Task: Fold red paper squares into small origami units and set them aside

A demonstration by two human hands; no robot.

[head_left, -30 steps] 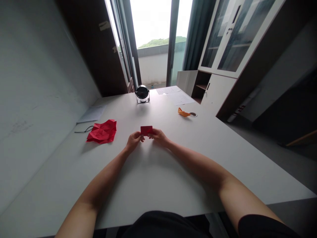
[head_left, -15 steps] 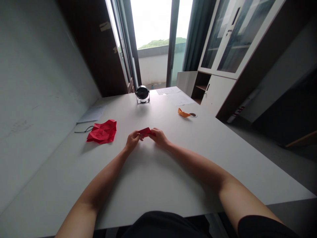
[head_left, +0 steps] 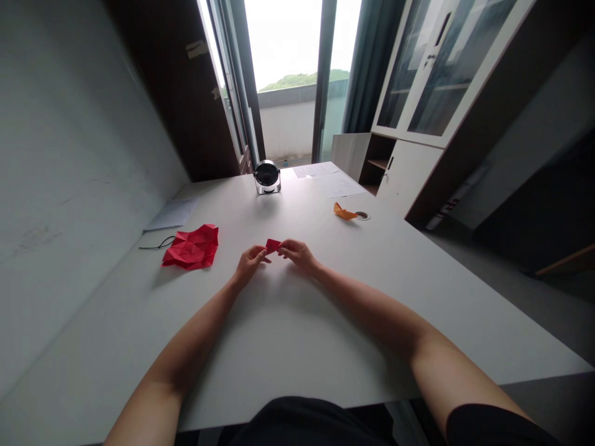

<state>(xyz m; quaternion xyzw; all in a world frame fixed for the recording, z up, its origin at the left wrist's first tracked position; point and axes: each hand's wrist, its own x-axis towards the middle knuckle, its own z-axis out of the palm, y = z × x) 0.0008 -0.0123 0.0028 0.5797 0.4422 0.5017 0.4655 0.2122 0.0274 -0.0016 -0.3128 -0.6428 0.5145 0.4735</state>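
Note:
A small piece of folded red paper [head_left: 273,246] is held up between my two hands over the middle of the white table. My left hand [head_left: 251,261] pinches its left end between thumb and fingers. At its right end, my right hand [head_left: 297,254] grips a corner with the fingertips. Further left lies a larger creased sheet of red paper [head_left: 191,246], spread out with raised folds. An orange folded paper boat [head_left: 344,212] rests on the table beyond my right hand.
A small round black fan [head_left: 267,176] stands on the white table [head_left: 297,347] at the back. Printed sheets [head_left: 341,184] lie at the far right corner, pale papers [head_left: 171,214] by the left wall. A black cord [head_left: 158,244] lies near the red sheet; a cable hole [head_left: 362,216] adjoins the boat.
The red paper between my hands has turned and shows a smaller, squarer face. The fingers of my right hand have shifted from over it to its right edge.

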